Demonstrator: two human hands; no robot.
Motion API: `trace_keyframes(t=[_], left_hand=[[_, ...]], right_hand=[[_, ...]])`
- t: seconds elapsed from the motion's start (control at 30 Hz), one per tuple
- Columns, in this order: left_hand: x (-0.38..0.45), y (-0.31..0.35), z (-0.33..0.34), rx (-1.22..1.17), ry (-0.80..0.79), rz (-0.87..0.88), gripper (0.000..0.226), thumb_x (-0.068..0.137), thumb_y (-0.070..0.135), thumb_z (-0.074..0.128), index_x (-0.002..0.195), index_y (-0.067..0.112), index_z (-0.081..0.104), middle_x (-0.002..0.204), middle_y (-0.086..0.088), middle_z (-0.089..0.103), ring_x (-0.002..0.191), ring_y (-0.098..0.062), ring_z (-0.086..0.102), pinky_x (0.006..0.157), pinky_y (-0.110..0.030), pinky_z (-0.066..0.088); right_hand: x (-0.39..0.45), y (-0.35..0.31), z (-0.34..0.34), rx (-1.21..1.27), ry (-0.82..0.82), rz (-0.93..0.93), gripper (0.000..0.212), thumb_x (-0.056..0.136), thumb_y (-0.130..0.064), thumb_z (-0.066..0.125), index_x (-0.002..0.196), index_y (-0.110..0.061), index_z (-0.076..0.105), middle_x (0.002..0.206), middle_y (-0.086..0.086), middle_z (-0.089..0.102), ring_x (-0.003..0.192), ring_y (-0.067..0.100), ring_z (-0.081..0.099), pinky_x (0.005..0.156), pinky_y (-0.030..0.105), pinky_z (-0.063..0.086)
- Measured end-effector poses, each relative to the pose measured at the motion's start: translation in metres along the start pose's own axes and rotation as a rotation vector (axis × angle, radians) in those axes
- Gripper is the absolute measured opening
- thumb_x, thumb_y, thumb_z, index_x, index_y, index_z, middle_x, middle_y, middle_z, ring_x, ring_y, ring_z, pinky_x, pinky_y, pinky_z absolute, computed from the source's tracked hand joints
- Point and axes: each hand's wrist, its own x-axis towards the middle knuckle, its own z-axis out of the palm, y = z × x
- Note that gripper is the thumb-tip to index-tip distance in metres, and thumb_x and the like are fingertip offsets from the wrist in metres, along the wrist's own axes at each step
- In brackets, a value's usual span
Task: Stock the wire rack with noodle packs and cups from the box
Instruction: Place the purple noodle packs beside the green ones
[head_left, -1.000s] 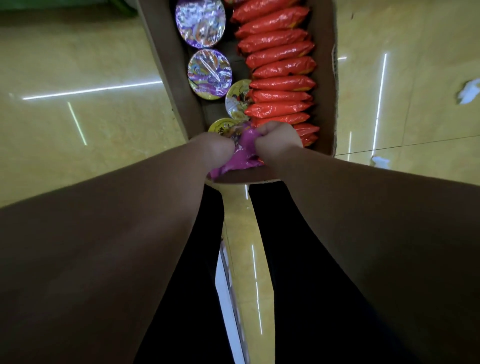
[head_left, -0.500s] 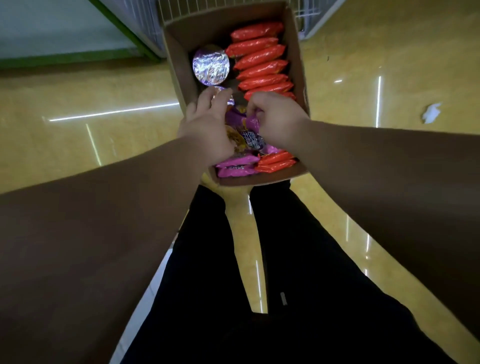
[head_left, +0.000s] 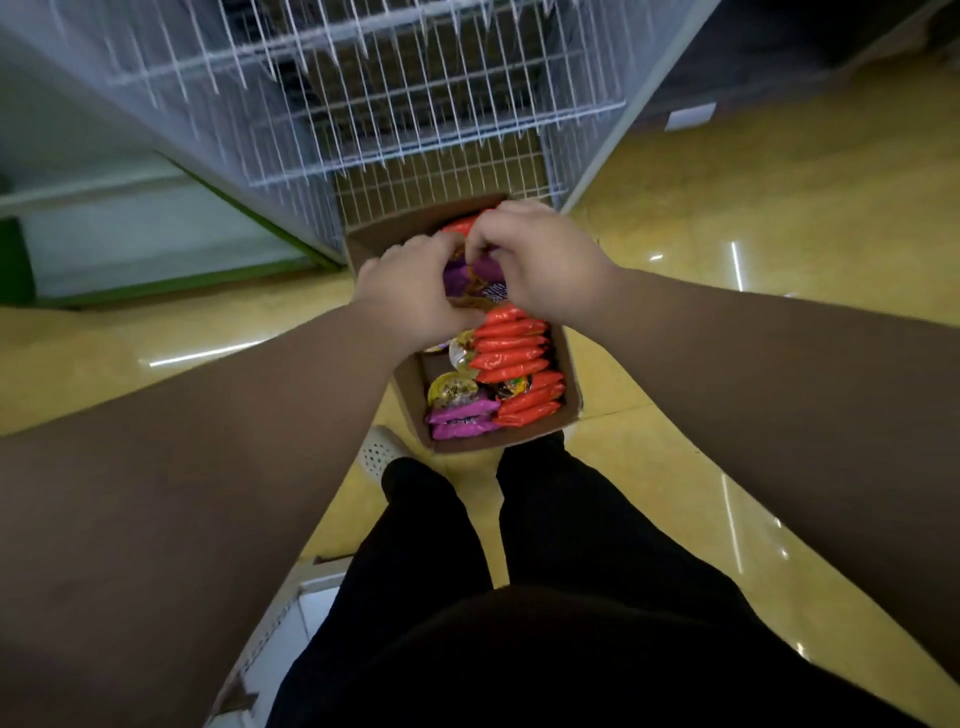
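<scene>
Head view, looking down past two outstretched arms. Both hands meet over the far half of an open cardboard box (head_left: 569, 384) standing on a glossy yellow floor (head_left: 727, 218). The left hand (head_left: 410, 291) and the right hand (head_left: 540, 260) are close together, fingers curled inward, and between them they grip a purple noodle pack (head_left: 475, 283) — the left from its left edge, the right from above and its right edge. The pack is only partly visible between the fingers.

Just below the right hand, a row of orange noodle packs (head_left: 511, 345) stands on edge along the box's right side. Below the left hand sit noodle cups (head_left: 453, 389) with shiny yellow lids, and nearer the person, at the box's near-left corner, lie more purple packs (head_left: 462, 421).

Beyond both hands rises a white wire rack (head_left: 395, 98), its tiers blurred; the box's far end stands at the rack's foot. Beneath the arms are the person's black trousers (head_left: 571, 571), and a white perforated shoe (head_left: 379, 452) shows just left of the box's near end.
</scene>
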Motion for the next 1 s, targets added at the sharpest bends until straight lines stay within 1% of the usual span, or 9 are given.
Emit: trace_keyframes(t=[0.13, 0.27, 0.37, 0.43, 0.5, 0.63, 0.7, 0.83, 1.0], left_hand=[[-0.016, 0.021, -0.038, -0.150, 0.061, -0.040, 0.061, 0.077, 0.054, 0.072, 0.133, 0.033, 0.058, 0.119, -0.001, 0.065, 0.112, -0.031, 0.064, 0.097, -0.046, 0.053], [-0.030, 0.042, -0.078, -0.320, 0.132, -0.081, 0.045, 0.091, 0.033, 0.078, 0.133, 0.028, 0.062, 0.108, 0.005, 0.063, 0.100, -0.022, 0.062, 0.082, -0.028, 0.041], [-0.038, 0.048, -0.101, -0.641, 0.191, -0.165, 0.039, 0.094, 0.024, 0.078, 0.131, 0.028, 0.065, 0.109, 0.007, 0.072, 0.095, -0.013, 0.067, 0.072, -0.024, 0.052], [-0.045, 0.049, -0.116, -0.851, 0.238, -0.223, 0.032, 0.095, 0.021, 0.078, 0.124, 0.029, 0.069, 0.110, 0.008, 0.076, 0.098, -0.011, 0.071, 0.084, -0.029, 0.060], [-0.050, 0.050, -0.131, -0.977, 0.284, -0.242, 0.027, 0.095, 0.021, 0.078, 0.120, 0.030, 0.071, 0.109, 0.008, 0.079, 0.104, -0.015, 0.074, 0.098, -0.040, 0.058], [-0.062, 0.056, -0.169, -1.168, 0.371, -0.231, 0.027, 0.096, 0.022, 0.076, 0.121, 0.030, 0.071, 0.111, 0.007, 0.080, 0.110, -0.021, 0.074, 0.106, -0.049, 0.053], [-0.068, 0.061, -0.186, -1.227, 0.406, -0.198, 0.026, 0.097, 0.022, 0.075, 0.121, 0.030, 0.071, 0.113, 0.008, 0.080, 0.113, -0.021, 0.072, 0.111, -0.053, 0.048], [-0.073, 0.071, -0.220, -1.294, 0.495, -0.136, 0.023, 0.098, 0.019, 0.073, 0.119, 0.029, 0.073, 0.112, 0.007, 0.080, 0.114, -0.022, 0.072, 0.112, -0.054, 0.048], [-0.068, 0.081, -0.258, -1.358, 0.615, -0.107, 0.026, 0.098, 0.021, 0.072, 0.123, 0.029, 0.071, 0.113, 0.009, 0.080, 0.110, -0.017, 0.074, 0.107, -0.046, 0.050]], right_hand=[[-0.007, -0.026, -0.040, 0.106, 0.142, 0.006, 0.030, 0.092, -0.003, 0.052, 0.106, -0.023, 0.070, 0.107, -0.004, 0.067, 0.104, 0.025, 0.058, 0.089, 0.040, 0.051], [-0.010, -0.050, -0.088, 0.218, 0.313, 0.036, 0.048, 0.096, -0.005, 0.052, 0.140, -0.022, 0.056, 0.136, 0.005, 0.054, 0.115, 0.022, 0.061, 0.101, 0.041, 0.052], [-0.011, -0.055, -0.120, 0.273, 0.404, 0.148, 0.053, 0.100, -0.009, 0.055, 0.151, -0.018, 0.044, 0.149, 0.007, 0.044, 0.124, 0.019, 0.058, 0.107, 0.040, 0.050], [-0.013, -0.055, -0.140, 0.312, 0.449, 0.237, 0.052, 0.102, -0.011, 0.054, 0.152, -0.019, 0.042, 0.152, 0.005, 0.042, 0.128, 0.015, 0.053, 0.112, 0.032, 0.042], [-0.013, -0.055, -0.157, 0.398, 0.475, 0.337, 0.050, 0.104, -0.016, 0.053, 0.153, -0.022, 0.041, 0.155, 0.002, 0.041, 0.132, 0.014, 0.049, 0.112, 0.030, 0.038], [-0.006, -0.066, -0.182, 0.606, 0.518, 0.424, 0.051, 0.105, -0.032, 0.054, 0.154, -0.027, 0.040, 0.154, -0.005, 0.046, 0.127, 0.010, 0.053, 0.092, 0.023, 0.041], [0.002, -0.079, -0.192, 0.653, 0.528, 0.395, 0.050, 0.102, -0.037, 0.057, 0.150, -0.028, 0.046, 0.148, -0.005, 0.052, 0.121, 0.008, 0.057, 0.090, 0.025, 0.045], [0.027, -0.112, -0.214, 0.656, 0.516, 0.271, 0.042, 0.094, -0.051, 0.055, 0.134, -0.037, 0.058, 0.133, -0.008, 0.059, 0.112, 0.009, 0.062, 0.094, 0.036, 0.056], [0.059, -0.141, -0.245, 0.651, 0.604, 0.246, 0.034, 0.101, -0.043, 0.053, 0.133, -0.033, 0.058, 0.126, -0.010, 0.061, 0.107, 0.009, 0.062, 0.074, 0.024, 0.051]])
